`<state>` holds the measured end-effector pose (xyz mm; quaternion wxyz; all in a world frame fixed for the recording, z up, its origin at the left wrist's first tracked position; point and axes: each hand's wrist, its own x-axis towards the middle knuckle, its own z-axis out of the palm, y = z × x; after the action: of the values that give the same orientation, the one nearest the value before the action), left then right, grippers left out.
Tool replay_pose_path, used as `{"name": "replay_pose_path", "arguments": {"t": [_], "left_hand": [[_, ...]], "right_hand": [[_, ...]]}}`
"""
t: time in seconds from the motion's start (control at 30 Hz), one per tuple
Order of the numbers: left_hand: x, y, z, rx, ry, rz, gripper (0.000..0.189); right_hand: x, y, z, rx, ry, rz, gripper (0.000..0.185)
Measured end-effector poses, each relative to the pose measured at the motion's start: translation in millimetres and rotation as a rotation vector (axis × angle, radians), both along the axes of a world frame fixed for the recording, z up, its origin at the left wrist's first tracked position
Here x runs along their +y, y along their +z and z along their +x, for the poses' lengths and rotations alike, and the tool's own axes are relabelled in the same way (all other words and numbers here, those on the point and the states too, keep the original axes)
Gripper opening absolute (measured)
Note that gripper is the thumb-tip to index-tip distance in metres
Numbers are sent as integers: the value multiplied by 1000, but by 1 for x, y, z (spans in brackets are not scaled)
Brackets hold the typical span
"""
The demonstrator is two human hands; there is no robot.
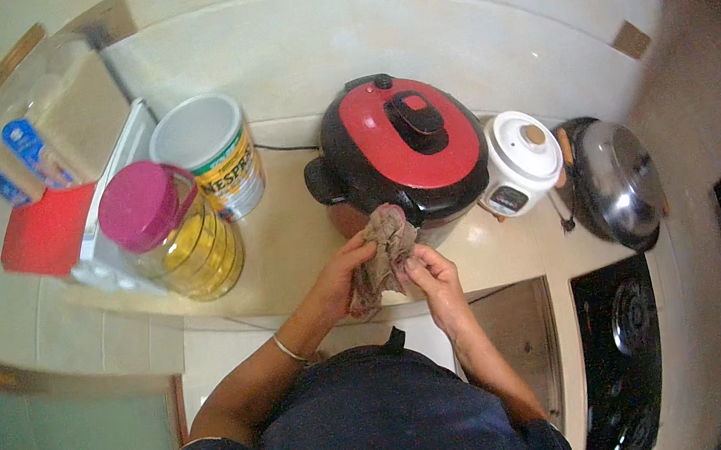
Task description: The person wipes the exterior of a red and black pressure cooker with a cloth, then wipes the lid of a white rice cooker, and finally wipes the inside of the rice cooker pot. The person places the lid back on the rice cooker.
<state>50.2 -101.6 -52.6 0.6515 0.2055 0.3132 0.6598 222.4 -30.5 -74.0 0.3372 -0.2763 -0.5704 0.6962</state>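
Note:
Both hands hold a crumpled, greyish-brown cleaning cloth (385,249) above the front edge of the countertop. My left hand (344,274) grips its left side, and a silver bangle circles that wrist. On the other side, my right hand (432,277) pinches the cloth between thumb and fingers. Just beyond the cloth stands a red and black electric pressure cooker (384,149) with its lid on. The upper end of the cloth overlaps the cooker's lower front in the view; whether they touch, I cannot tell.
Left on the countertop (294,236) are a pink-lidded jar (205,258) of yellow liquid, a large tin (232,182) and a clear-sided box (90,106). A small white electric pot (520,155) and a steel-lidded pan (621,181) stand right. A black gas hob (616,361) lies nearer.

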Motion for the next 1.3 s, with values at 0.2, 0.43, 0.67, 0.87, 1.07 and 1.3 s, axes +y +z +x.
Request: {"name": "replay_pose_path", "arguments": {"t": [0.2, 0.43, 0.67, 0.87, 1.07, 1.3], "left_hand": [[-1, -8, -42, -25, -203, 5, 48], [2, -16, -60, 35, -287, 9, 47], [-6, -7, -53, -180, -372, 84, 48], [-1, -4, -38, -99, -304, -180, 48], [0, 6, 9, 338, -301, 7, 49], [15, 12, 20, 82, -362, -10, 38]], "right_hand": [[-27, -1, -18, 347, -230, -327, 14], [-50, 18, -12, 351, -354, -330, 15], [-39, 30, -10, 433, -342, -376, 19], [-44, 32, -6, 445, -378, -459, 26], [-45, 31, 21, 364, -273, -325, 29], [-27, 7, 84, 486, -386, -316, 30]]}}
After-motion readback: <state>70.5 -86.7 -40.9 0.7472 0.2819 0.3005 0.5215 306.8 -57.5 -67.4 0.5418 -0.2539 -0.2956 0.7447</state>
